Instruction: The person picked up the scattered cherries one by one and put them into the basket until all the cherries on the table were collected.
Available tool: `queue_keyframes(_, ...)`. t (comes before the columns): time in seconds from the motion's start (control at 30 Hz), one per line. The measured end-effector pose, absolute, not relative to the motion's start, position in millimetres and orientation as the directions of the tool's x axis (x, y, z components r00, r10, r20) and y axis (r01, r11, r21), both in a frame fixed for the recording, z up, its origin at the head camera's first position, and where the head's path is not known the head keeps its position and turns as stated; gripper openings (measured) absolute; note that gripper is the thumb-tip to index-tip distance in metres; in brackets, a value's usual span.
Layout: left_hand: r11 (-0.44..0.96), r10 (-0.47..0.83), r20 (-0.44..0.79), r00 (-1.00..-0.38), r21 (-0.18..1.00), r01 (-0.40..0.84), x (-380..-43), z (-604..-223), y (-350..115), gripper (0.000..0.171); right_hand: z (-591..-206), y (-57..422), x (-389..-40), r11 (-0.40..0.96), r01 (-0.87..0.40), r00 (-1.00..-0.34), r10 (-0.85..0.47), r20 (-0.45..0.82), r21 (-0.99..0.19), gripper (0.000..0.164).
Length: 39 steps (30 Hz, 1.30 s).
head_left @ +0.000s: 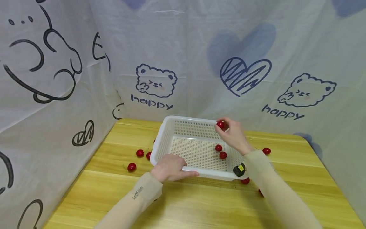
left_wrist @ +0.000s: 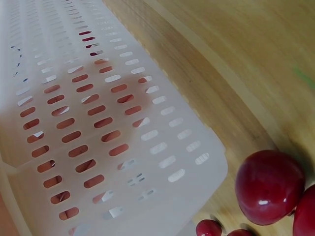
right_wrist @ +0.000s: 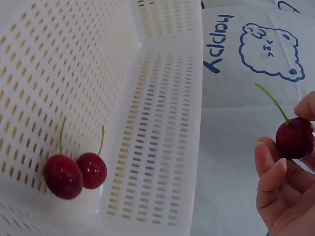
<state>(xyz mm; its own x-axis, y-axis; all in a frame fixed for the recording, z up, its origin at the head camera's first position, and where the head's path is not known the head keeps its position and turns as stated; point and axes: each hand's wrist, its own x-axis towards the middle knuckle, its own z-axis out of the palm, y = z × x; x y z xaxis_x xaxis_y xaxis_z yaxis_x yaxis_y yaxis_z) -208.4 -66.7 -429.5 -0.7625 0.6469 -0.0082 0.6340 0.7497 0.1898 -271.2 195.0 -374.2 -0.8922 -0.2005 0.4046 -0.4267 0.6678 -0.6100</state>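
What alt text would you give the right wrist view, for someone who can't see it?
At the right edge, the right hand holds a red cherry with a green stem. A white basket fills the left, two more cherries inside; a pale cloth behind shows a bear drawing.

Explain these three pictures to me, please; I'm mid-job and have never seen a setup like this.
There's no machine here: a person works with two bare hands. The wide picture comes from a camera worn on the head, looking forward and down; the other two come from cameras worn on the left and right wrists. The left hand grips the white perforated basket by its near rim. The right hand pinches a red cherry near the basket's far rim. Two more cherries lie inside the basket, and loose cherries lie on the wooden table to its left and right.
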Motion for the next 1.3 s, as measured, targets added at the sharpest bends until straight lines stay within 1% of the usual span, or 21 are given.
queue_keyframes(0.27,0.747,0.650,-0.006,-0.760,0.190,0.637,-210.1,-428.6,-66.7,0.065,-380.2,190.6,-281.7,0.678,-0.361,-0.920,-0.149,0.361,-0.640,0.030)
queue_keyframes(0.4,0.747,0.650,-0.013,-0.759,0.194,0.636,-210.6,-428.0,-67.0,0.065,-383.7,191.1,-288.4,0.705,-0.327,-0.932,-0.131,0.338,-0.630,0.031)
queue_keyframes(0.77,0.745,0.651,-0.013,-0.759,0.202,0.636,-209.9,-427.8,-67.3,0.065,-395.2,195.9,-302.5,0.748,-0.286,-0.947,-0.125,0.296,-0.599,0.034)
queue_keyframes(1.0,0.746,0.651,-0.015,-0.759,0.196,0.636,-211.1,-429.4,-64.2,0.066,-407.8,201.6,-308.8,0.781,-0.240,-0.959,-0.102,0.263,-0.576,0.026)
queue_keyframes(1.2,0.748,0.648,-0.013,-0.762,0.201,0.633,-210.5,-428.4,-64.7,0.067,-417.7,204.1,-312.6,0.823,-0.212,-0.974,-0.134,0.182,-0.528,0.027)
queue_keyframes(1.3,0.749,0.647,-0.013,-0.762,0.201,0.632,-209.9,-427.9,-65.3,0.067,-421.1,205.0,-313.1,0.838,-0.234,-0.972,-0.183,0.150,-0.493,0.027)
